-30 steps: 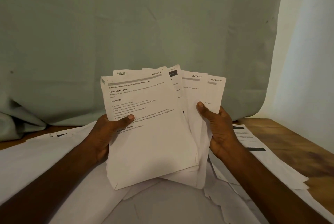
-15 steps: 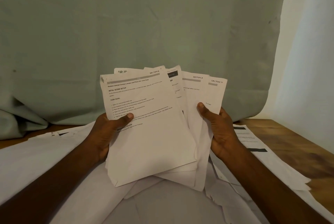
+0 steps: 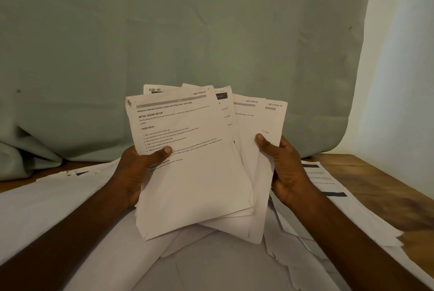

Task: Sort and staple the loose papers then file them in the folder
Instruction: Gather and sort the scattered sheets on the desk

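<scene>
I hold a fanned bunch of printed papers [image 3: 199,173] upright in front of me, above the table. The front sheet is marked SECTION 1; sheets marked SECTION 2, 3 and 4 fan out behind it to the right. My left hand [image 3: 138,171] grips the left edge of the bunch, thumb across the front sheet's text. My right hand [image 3: 284,168] grips the right edge, thumb on the sheet marked SECTION 4 [image 3: 272,121]. No stapler or folder is in view.
More loose white sheets [image 3: 328,187] lie spread over the wooden table [image 3: 387,187] below and to both sides of my arms. A grey-green cloth [image 3: 187,32] hangs behind the table. A pale wall stands at the right.
The papers and both hands stay almost still; the bunch has only shifted very slightly in view.
</scene>
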Demonstrator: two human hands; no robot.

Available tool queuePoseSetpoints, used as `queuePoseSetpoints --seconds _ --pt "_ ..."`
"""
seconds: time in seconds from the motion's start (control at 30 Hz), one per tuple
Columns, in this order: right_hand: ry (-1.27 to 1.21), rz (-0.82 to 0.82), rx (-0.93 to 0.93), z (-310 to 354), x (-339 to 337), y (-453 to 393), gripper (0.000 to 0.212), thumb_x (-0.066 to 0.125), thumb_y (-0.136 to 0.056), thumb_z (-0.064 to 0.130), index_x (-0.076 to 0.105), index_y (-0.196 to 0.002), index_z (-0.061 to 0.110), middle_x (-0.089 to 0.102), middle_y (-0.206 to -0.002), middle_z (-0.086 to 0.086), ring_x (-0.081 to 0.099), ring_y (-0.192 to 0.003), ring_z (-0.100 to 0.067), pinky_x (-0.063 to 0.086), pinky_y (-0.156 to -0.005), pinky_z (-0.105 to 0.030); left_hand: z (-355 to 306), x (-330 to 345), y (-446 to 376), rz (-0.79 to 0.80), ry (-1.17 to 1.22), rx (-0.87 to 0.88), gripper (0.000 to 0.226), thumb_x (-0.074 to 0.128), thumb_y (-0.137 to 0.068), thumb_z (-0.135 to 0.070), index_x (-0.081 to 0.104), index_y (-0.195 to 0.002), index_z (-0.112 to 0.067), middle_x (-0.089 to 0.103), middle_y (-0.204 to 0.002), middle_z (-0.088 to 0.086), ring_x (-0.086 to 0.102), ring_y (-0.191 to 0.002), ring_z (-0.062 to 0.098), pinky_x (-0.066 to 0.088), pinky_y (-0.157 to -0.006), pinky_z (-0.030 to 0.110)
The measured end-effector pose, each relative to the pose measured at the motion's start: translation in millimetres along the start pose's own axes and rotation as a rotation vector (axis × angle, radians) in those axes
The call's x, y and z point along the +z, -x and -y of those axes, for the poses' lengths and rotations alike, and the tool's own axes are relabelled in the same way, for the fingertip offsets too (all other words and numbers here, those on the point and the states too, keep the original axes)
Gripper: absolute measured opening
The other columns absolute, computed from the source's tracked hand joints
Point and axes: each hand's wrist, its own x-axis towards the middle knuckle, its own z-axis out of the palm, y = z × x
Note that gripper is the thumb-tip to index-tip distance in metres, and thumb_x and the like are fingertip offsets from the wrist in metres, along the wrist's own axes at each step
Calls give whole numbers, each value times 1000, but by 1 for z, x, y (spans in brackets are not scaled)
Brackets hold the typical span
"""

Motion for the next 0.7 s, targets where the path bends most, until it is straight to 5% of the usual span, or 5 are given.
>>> queuePoseSetpoints --seconds 0.17,0.53,0.7 --pt "-16 -24 6 -1 0 -1 45 79 -81 17 69 -125 17 77 -113 0 71 -106 -26 57 -94 -44 1 -1 -1 1 -4 -5 51 80 -72 -8 70 -121 -14 75 -118 10 72 -108 31 51 -103 53" --pt "-15 -37 -2 -1 0 -1 42 77 -86 13 68 -127 17 76 -114 0 72 -103 -22 58 -92 -39 1 -1 -1 0 -9 14 46 76 -82 -4 68 -126 -13 76 -117 7 74 -104 25 62 -83 37" --pt "-7 -33 5 -1 0 -1 40 77 -87 13 68 -125 17 75 -116 -2 71 -104 -25 58 -92 -42 1 -1 0 -1 0 -14 44 76 -83 -4 69 -125 -11 75 -118 10 73 -107 30 56 -95 45"
